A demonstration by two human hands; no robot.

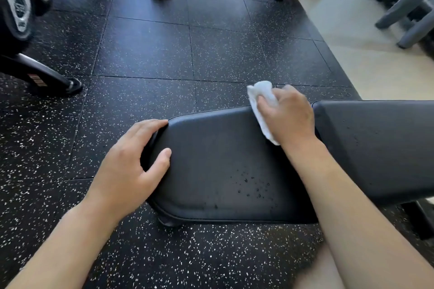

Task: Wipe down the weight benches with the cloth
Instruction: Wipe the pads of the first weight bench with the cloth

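Head view showed me the floor [145, 54] first, dark rubber tiles flecked with white, giving way to a pale floor at the far right. Across the lower middle lay the table [218, 159], its black seat pad in front of me and a second black pad [380, 148] just beside it on the right, a narrow gap between them. At the far left stood a dumbbell rack [21, 12] on a black foot. Grey machine legs [404, 14] stood at the upper right. My left hand [131, 162] gripped the seat pad's left end, fingers curled over the edge, thumb on top. My right hand [288, 115] clutched the white cloth [260, 98] and pressed it on the pad's far edge, near the gap. Small water drops [253, 185] dotted the seat pad near its front.
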